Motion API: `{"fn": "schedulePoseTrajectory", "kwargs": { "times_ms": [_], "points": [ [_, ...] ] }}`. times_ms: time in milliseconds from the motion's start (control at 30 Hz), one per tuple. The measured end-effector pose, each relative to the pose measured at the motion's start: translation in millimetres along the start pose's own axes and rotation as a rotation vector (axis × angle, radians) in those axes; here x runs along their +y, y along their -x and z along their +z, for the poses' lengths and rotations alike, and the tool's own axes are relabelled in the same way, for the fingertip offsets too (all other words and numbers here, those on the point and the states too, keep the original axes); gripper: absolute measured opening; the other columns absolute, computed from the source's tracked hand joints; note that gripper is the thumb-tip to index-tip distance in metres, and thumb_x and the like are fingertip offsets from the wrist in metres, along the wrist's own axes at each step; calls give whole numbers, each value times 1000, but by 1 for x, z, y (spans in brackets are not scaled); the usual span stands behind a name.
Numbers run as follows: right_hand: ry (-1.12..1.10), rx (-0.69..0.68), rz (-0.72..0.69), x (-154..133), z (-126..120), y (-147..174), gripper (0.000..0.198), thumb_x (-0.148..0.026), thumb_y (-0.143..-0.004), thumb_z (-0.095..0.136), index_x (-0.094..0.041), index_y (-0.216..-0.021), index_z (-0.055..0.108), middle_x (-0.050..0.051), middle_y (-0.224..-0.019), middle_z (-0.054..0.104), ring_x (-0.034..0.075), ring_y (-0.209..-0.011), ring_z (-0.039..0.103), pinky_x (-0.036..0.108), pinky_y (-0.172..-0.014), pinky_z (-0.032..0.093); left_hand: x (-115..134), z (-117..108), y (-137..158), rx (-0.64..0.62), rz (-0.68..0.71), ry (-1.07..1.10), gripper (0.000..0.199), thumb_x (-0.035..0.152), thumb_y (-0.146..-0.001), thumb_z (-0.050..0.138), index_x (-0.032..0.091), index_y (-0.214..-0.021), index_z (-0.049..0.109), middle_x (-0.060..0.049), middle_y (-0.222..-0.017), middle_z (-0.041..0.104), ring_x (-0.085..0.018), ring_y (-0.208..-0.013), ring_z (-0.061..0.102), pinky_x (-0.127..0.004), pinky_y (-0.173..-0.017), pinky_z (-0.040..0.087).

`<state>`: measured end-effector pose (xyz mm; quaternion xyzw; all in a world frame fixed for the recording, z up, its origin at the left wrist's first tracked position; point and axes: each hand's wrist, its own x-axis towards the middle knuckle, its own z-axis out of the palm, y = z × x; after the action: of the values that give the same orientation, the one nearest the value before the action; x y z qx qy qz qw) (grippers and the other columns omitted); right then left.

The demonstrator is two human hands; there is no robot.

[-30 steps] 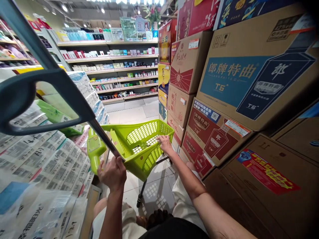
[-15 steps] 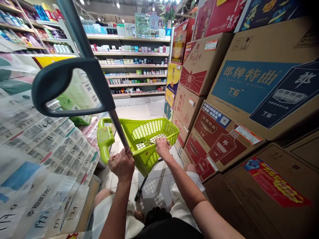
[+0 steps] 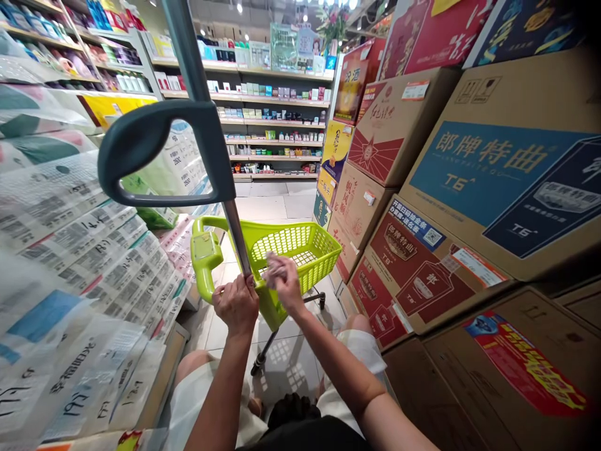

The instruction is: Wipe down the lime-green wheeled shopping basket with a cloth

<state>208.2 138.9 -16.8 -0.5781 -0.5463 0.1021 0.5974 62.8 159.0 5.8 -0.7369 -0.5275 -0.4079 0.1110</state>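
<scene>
A lime-green shopping basket trolley [image 3: 307,275] with latticed sides stands in front of me. From it a metal pole rises to a dark grey loop handle [image 3: 162,156]. My left hand [image 3: 237,304] is closed at the basket's near edge, against the foot of the pole. Above the basket's near end is my right hand [image 3: 284,282], fingers curled and smeared by motion. Something pale and crumpled seems to be in its fingers; I cannot make out what. A green side grip [image 3: 206,254] sticks out left of the pole.
Stacked cartons [image 3: 498,156] wall the right side. Plastic-wrapped paper packs [image 3: 89,250] are piled on the left. Shelves of small boxes and bottles [image 3: 282,116] close off the far end, beyond a tiled floor [image 3: 272,203].
My right hand has moved left along the basket, from its near right rim toward the pole. My left hand stays by the pole's foot. The view has shifted slightly, with the handle now further right.
</scene>
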Motion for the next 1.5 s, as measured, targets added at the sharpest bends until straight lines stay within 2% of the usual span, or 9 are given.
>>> {"fn": "schedulePoseTrajectory", "kwargs": {
  "times_ms": [100,200,300,533,767,967,1167,1333,1500],
  "points": [
    [280,-159,-126,10,4,12,46,-12,-88,56,-33,-127,66,2,-136,62,24,-137,43,45,-119,27,-1,1,0,-29,1,23,37,39,-101,36,19,-88,66,-9,-73,68,-23,-73,57,-40,-91,34],
    [450,-125,46,31,-10,2,37,-11,-86,57,-32,-112,73,1,-128,66,29,-139,39,54,-118,20,-1,2,-1,-43,-3,44,38,40,-101,36,20,-88,65,-8,-73,67,-23,-74,57,-40,-91,34],
    [392,-110,134,36,-12,-3,35,-6,-85,51,-25,-106,73,5,-118,67,25,-124,51,48,-115,29,1,4,-1,-17,-4,48,37,39,-101,36,20,-89,65,-8,-73,68,-23,-73,57,-41,-92,34],
    [226,-237,-246,16,7,14,43,-13,-92,51,-30,-129,65,4,-132,63,21,-129,51,38,-113,36,-2,4,-3,-7,13,-13,37,38,-101,37,20,-86,66,-8,-71,67,-22,-71,57,-40,-90,35],
    [423,-54,117,84,-37,-17,43,-4,-82,48,-24,-111,74,7,-120,65,24,-122,50,48,-116,31,-4,8,-2,-1,20,8,37,40,-101,38,20,-90,67,-8,-72,67,-23,-72,57,-40,-91,35],
    [-93,-99,28,39,-3,-3,35,-18,-92,51,-28,-121,67,5,-116,67,21,-114,59,40,-105,47,-5,14,-5,-4,35,-39,37,40,-101,37,20,-90,66,-8,-71,67,-23,-73,58,-40,-91,35],
    [-670,314,253,25,-7,-33,41,-39,-91,57,-29,-130,50,4,-118,67,18,-104,66,33,-92,56,-4,11,-6,4,29,2,36,40,-101,38,21,-88,65,-7,-70,65,-23,-71,56,-40,-91,34],
    [-127,182,220,50,-8,-12,35,-23,-88,48,-23,-119,63,8,-126,65,22,-120,57,42,-111,43,-4,12,-5,-10,42,-32,37,39,-101,37,20,-90,66,-7,-72,66,-23,-72,57,-40,-91,34],
    [290,-52,10,51,6,21,64,-9,-75,52,-24,-137,57,8,-146,51,26,-142,37,48,-123,25,-5,15,-5,15,46,-56,36,39,-101,37,20,-90,66,-7,-71,66,-23,-71,56,-40,-92,34]
  ]
}}
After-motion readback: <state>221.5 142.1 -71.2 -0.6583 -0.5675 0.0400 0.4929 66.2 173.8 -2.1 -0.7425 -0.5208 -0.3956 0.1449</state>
